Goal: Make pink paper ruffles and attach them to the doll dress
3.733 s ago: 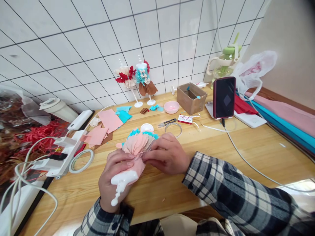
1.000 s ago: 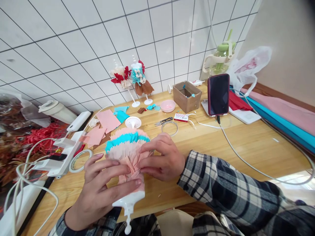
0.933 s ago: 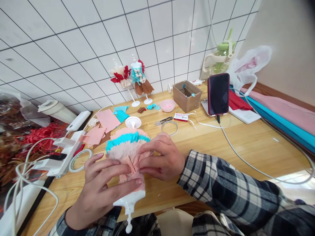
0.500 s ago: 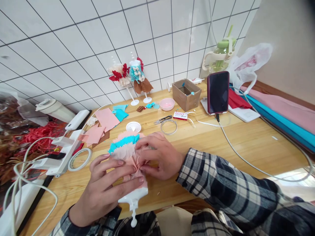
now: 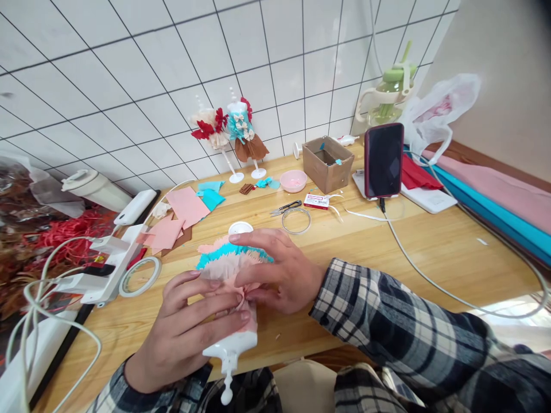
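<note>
A small white dress-form mannequin [image 5: 232,347] lies on its back or side, its beaded neck end pointing toward me. Crepe paper wraps it: a pink bodice and a skirt in pale pink [image 5: 226,267] with a bright blue ruffle [image 5: 217,255]. My left hand [image 5: 189,324] is closed around the bodice, fingers laid across it. My right hand [image 5: 284,272] pinches gathered pink paper at the waist, its index finger stretched over the skirt. What lies under the fingers is partly hidden. Just beyond the skirt is a round white base [image 5: 241,228].
Two dressed mannequins [image 5: 247,132] stand by the tiled wall. Thread snips [image 5: 286,207], a wire ring [image 5: 296,221], a pink bowl [image 5: 293,181], a cardboard box [image 5: 328,166] and a phone [image 5: 383,160] sit beyond. Left are paper pieces [image 5: 187,206], a tape roll [image 5: 140,276] and a power strip [image 5: 112,272].
The mannequin has turned slightly, its neck end shifting left and its skirt right. My right index finger has lifted and stretched over the skirt; both hands keep their grip.
</note>
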